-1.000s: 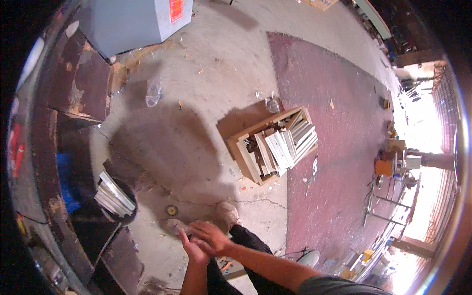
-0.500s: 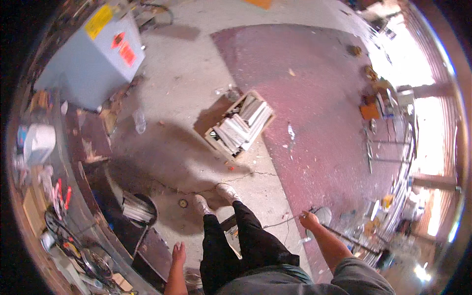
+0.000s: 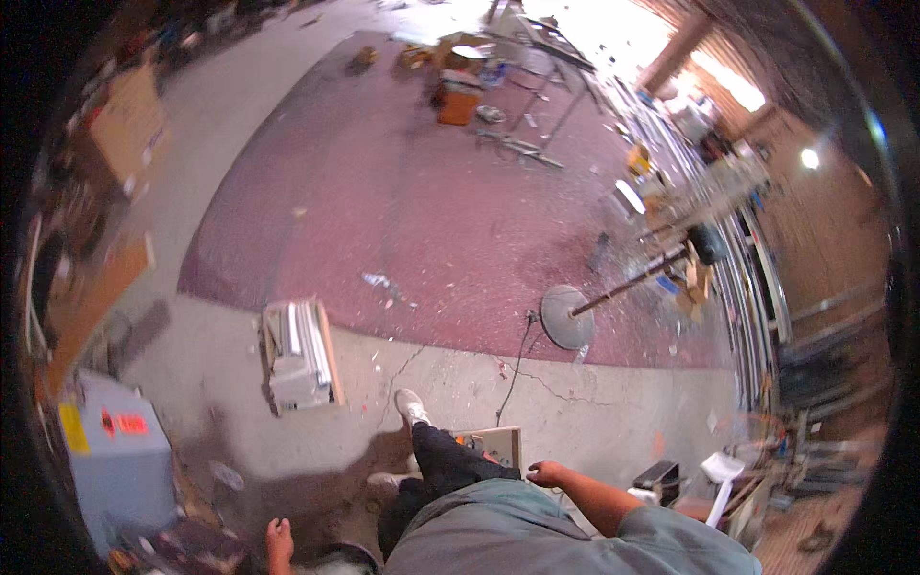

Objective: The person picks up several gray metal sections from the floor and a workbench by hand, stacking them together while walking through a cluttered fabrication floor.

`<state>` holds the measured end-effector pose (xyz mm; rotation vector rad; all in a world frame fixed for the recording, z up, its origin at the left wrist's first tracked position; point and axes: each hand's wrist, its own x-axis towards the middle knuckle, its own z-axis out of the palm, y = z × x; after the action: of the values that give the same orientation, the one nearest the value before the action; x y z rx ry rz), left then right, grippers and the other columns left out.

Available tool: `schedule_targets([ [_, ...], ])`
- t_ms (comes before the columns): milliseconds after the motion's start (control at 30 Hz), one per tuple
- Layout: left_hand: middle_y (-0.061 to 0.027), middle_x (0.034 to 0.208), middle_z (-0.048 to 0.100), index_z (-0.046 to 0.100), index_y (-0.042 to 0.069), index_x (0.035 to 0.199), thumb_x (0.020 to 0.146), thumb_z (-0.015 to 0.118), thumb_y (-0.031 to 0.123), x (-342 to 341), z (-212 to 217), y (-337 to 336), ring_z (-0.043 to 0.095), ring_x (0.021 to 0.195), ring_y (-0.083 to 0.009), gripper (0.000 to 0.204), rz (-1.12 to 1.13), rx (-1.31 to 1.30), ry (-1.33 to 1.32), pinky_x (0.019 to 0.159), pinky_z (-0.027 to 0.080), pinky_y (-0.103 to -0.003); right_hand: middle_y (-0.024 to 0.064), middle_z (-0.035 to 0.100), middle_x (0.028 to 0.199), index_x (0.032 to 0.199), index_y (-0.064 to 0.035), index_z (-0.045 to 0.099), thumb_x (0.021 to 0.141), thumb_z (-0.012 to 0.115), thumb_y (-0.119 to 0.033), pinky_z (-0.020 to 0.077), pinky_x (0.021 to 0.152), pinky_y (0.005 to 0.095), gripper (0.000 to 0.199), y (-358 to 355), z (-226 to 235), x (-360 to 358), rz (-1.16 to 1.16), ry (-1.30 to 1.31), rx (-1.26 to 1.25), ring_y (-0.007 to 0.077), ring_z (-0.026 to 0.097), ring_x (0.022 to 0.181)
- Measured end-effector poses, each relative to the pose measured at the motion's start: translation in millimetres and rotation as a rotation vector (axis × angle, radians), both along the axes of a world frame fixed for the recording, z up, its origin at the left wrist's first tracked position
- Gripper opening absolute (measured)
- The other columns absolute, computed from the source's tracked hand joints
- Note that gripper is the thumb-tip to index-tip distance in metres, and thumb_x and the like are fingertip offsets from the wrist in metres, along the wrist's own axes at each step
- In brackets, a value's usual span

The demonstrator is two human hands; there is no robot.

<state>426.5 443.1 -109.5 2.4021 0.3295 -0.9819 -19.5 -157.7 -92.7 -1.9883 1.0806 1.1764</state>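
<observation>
Concrete floor, white slats in wooden crate (image 3: 300, 355), empty hands

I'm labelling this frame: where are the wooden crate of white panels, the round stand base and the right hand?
wooden crate (image 3: 331, 356), head view, right side board.
round stand base (image 3: 565, 318), head view, disc middle.
right hand (image 3: 546, 473), head view, back of hand.
</observation>
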Motion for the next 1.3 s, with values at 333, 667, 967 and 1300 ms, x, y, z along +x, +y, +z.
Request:
schedule_targets([
  [333,-0.0141,0.095,0.074,0.054,0.013,0.135,0.096,0.063,0.051,165.0,-64.5,-132.7,0.066,0.078,-0.0300,0.055,-0.252,-0.262,-0.153,0.073,0.053,-0.052,0.0187,0.063,0.132,0.130,-0.0118,0.065,0.088,0.055,-0.057,0.0479,0.105,0.0425,0.062,-52.2,-59.4,-4.7,-0.334,-0.076,-0.019,0.0374,0.060,0.121],
  [667,-0.0164,0.117,0.070,0.065,0.007,0.123,0.097,0.058,0.046,133.1,-88.6,-409.9,0.062,0.109,-0.0382,0.047,-0.737,-0.520,-0.168,0.094,0.049,-0.047,0.0205,0.063,0.132,0.130,-0.0112,0.066,0.087,0.056,-0.053,0.0470,0.107,0.0418,0.061,-194.7,-17.7,20.9,-0.728,-0.305,-0.282,0.0379,0.060,0.123],
  [967,-0.0210,0.121,0.067,0.063,0.001,0.127,0.094,0.062,0.046,291.2,-69.5,-649.8,0.062,0.109,-0.0364,0.055,-1.465,-0.089,-0.020,0.095,0.049,-0.048,0.0212,0.069,0.122,0.131,-0.0113,0.066,0.090,0.063,-0.047,0.0496,0.101,0.0399,0.055,-99.8,45.6,6.2,-1.409,-0.266,-0.456,0.0326,0.065,0.115],
  [1300,-0.0186,0.113,0.070,0.063,-0.006,0.124,0.094,0.068,0.030,351.6,-76.6,-1004.1,0.067,0.101,-0.0281,0.047,-1.524,-0.302,-0.137,0.089,0.052,-0.038,0.0192,0.066,0.129,0.131,-0.0092,0.065,0.089,0.065,-0.045,0.0485,0.102,0.0399,0.055,142.3,7.2,83.3,-2.096,0.037,-0.565,0.0347,0.062,0.122],
])
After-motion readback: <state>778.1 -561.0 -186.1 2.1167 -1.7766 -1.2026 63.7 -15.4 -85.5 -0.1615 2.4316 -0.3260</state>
